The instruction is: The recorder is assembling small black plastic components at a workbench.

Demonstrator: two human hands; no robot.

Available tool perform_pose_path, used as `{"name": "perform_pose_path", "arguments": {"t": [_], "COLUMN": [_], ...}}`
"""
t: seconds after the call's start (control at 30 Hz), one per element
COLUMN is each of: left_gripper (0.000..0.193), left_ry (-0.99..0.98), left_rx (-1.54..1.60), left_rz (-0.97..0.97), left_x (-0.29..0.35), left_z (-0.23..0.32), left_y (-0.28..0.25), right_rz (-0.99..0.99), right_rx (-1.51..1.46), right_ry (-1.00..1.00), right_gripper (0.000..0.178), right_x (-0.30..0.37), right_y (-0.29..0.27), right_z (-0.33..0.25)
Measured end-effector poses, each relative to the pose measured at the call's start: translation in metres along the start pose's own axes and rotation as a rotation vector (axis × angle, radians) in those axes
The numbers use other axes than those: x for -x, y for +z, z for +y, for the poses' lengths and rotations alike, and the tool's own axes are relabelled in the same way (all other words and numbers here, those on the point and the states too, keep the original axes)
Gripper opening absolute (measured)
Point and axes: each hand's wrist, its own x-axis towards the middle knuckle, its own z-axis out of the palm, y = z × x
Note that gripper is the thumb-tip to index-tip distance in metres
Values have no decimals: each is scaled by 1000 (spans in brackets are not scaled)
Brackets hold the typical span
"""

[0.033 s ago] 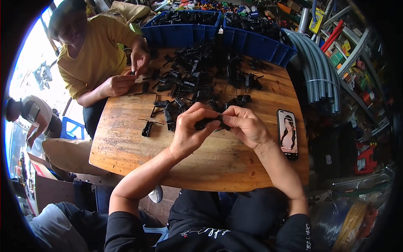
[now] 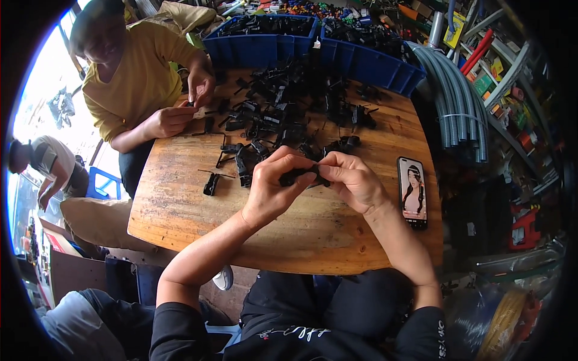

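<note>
Above the wooden table (image 2: 337,240), my left hand (image 2: 274,186) is closed round a small black plastic part (image 2: 293,176), thumb and fingers pinching it. My right hand (image 2: 356,180) meets it from the other side, its thumb and forefinger pressed together on the part's right end. Much of the part is hidden by my fingers, so its exact kind does not show. Just beyond my hands spreads a heap of similar black plastic parts (image 2: 280,120), several with thin rods sticking out. One black part (image 2: 211,184) lies apart, left of my left hand.
Two blue crates (image 2: 367,66) of black parts stand at the far edge. A lit phone (image 2: 413,192) lies on the right. At the far left a person in a yellow top (image 2: 144,54) handles a small black part. Grey hoses (image 2: 451,96) hang beyond the right edge.
</note>
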Motion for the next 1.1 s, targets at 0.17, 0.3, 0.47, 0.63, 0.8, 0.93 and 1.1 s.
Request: {"name": "perform_pose_path", "arguments": {"t": [0.17, 0.3, 0.47, 0.63, 0.8, 0.93, 1.1], "left_gripper": [11, 11, 9, 17, 14, 15, 23], "left_ry": [-536, -684, -724, -722, -707, -642, -14], "left_rx": [326, 657, 688, 485, 404, 352, -113], "left_rz": [133, 171, 80, 79, 120, 79, 260], "left_x": [-6, -9, -4, 0, 1, -3, -2], "left_z": [4, -10, -15, -12, -9, -7, -2], "left_y": [-5, -14, -4, 8, 12, 8, -2], "right_rz": [-54, -1, 87, 169, 199, 230, 75], "right_rx": [400, 1342, 1746, 1759, 1698, 1316, -154], "right_ry": [-64, -606, -871, -788, -746, -618, 174], "right_gripper": [30, 57, 51, 37, 29, 28, 27], "right_x": [7, 8, 5, 2, -4, -4, -8], "right_y": [10, 24, 20, 18, 13, 14, 22], "right_z": [-14, -11, 2, 12, 18, 15, 26]}}
